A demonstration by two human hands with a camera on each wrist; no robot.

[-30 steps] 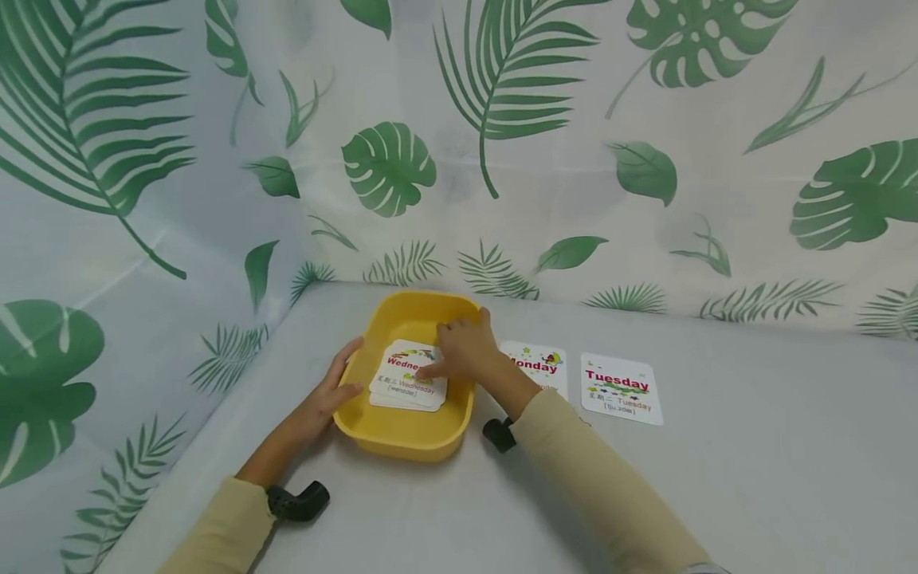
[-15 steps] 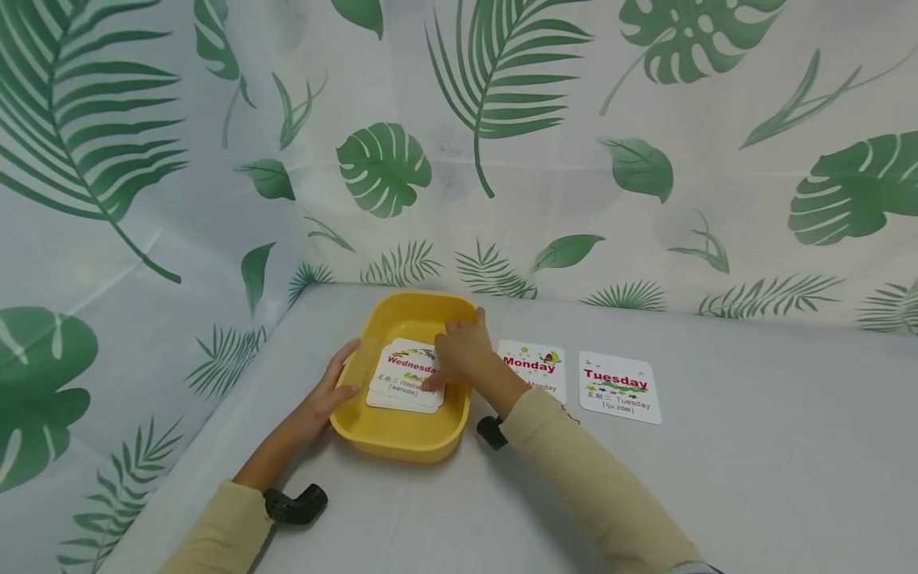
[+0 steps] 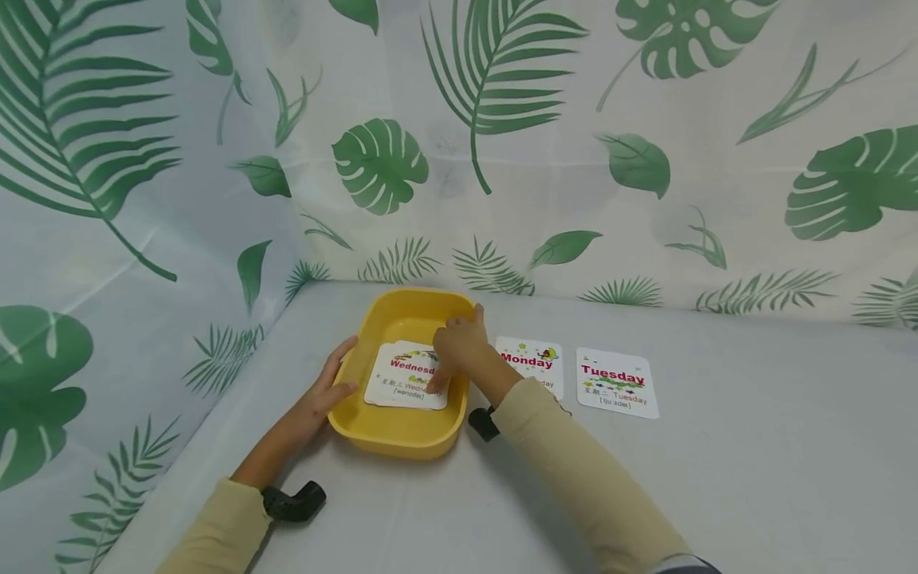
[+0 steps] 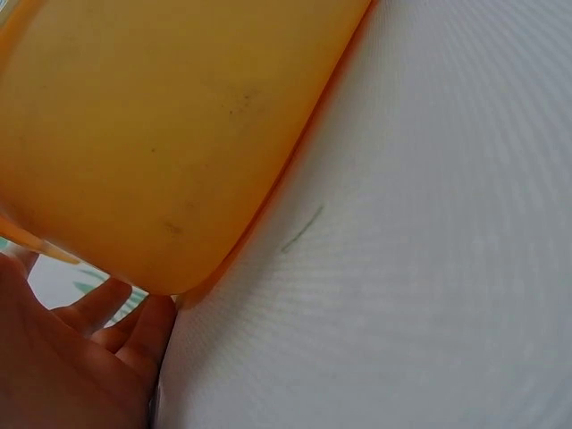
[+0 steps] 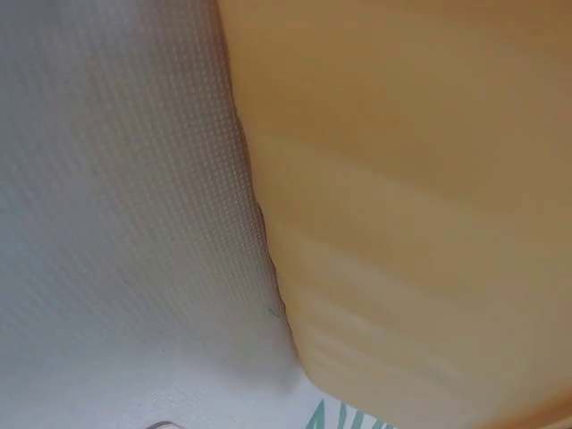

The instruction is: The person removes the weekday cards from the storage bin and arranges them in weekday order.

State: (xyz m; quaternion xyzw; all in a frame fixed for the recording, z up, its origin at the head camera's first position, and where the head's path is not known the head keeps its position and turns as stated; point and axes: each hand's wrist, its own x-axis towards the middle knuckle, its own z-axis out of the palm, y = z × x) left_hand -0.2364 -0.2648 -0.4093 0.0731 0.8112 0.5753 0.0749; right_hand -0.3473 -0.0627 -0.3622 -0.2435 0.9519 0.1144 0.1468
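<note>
A yellow plastic bin (image 3: 402, 438) stands on the white cloth, holding a small stack of cards with a Wednesday card (image 3: 402, 383) uppermost. At its left side my left hand (image 3: 311, 406) grips the wall, thumb over the rim and fingers along the outside; these fingers also show low in the left wrist view. My right hand (image 3: 462, 347) reaches over the right rim, one digit pressing on the Wednesday card's right part. Its other fingertips are hidden, and the right wrist view shows only the bin's wall (image 5: 420, 197) and cloth.
Right of the bin lie a Monday card (image 3: 531, 363), partly covered by my right forearm, and a Tuesday card (image 3: 617, 383). A leaf-patterned curtain (image 3: 545, 175) rises behind and on the left. Black wrist devices (image 3: 296, 502) sit on both wrists.
The Wednesday card has slid slightly right under my right hand's digit, over the cards beneath. My left hand stays at the bin, and the whole scene shifts slightly left with the head.
</note>
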